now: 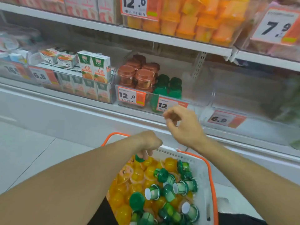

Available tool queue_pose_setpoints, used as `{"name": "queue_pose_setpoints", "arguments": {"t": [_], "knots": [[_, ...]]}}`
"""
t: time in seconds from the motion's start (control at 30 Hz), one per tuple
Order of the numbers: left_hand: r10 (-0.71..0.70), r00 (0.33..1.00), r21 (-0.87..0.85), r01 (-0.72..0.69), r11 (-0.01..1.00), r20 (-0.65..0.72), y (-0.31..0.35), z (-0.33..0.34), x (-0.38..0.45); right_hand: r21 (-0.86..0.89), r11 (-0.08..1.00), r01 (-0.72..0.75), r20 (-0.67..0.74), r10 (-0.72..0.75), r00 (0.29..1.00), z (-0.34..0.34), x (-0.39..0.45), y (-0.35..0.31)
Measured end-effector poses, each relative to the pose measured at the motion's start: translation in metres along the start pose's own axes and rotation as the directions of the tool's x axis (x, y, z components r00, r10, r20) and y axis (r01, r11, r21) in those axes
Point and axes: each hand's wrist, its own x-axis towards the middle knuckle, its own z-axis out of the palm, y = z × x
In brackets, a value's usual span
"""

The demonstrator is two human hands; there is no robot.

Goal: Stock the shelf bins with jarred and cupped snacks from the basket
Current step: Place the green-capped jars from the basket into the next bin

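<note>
A white basket (203, 179) with an orange rim sits low in the centre, filled with several green-lidded jars (181, 186) and orange jelly cups (138, 175). My left hand (150, 143) reaches down into its far end, fingers closed on a green-lidded jar (140, 158). My right hand (183, 124) hovers above the basket, just below the shelf edge, fingers loosely curled and holding nothing. On the shelf ahead, a clear bin (191, 101) holds brown-lidded jars (138, 75) on the left and green-lidded jars (168, 86) in the middle; its right part looks bare.
Juice cartons (95, 67) fill the bin to the left. Orange cups (194, 21) are stacked on the shelf above. Price tags (131, 95) hang on the bin fronts. A white chest freezer edge (81, 114) runs below the shelf. Tiled floor lies at left.
</note>
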Motion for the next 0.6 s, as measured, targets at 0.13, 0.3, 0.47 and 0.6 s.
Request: {"name": "queue_pose_setpoints", "arguments": {"t": [0.13,0.3,0.47,0.6], "knots": [[0.022,0.997,0.333,0.004,0.943,-0.073,-0.011,0.041,-0.001,-0.037,0.970,-0.241,0.220,0.243,0.945,0.043,-0.080,0.041],[-0.035,0.986,0.401,0.098,0.911,-0.162,-0.053,0.098,0.027,-0.222,0.831,-0.511,0.387,0.556,0.736,0.056,-0.145,0.087],[-0.130,0.871,0.061,0.179,0.982,-0.474,-0.096,0.128,0.069,-0.418,0.721,-0.552,0.322,0.686,0.652,0.043,-0.150,0.122],[-0.248,0.815,-0.240,0.138,0.961,-0.524,-0.123,0.134,0.101,-0.428,0.674,-0.603,0.242,0.728,0.641,0.051,-0.149,0.139]]}}
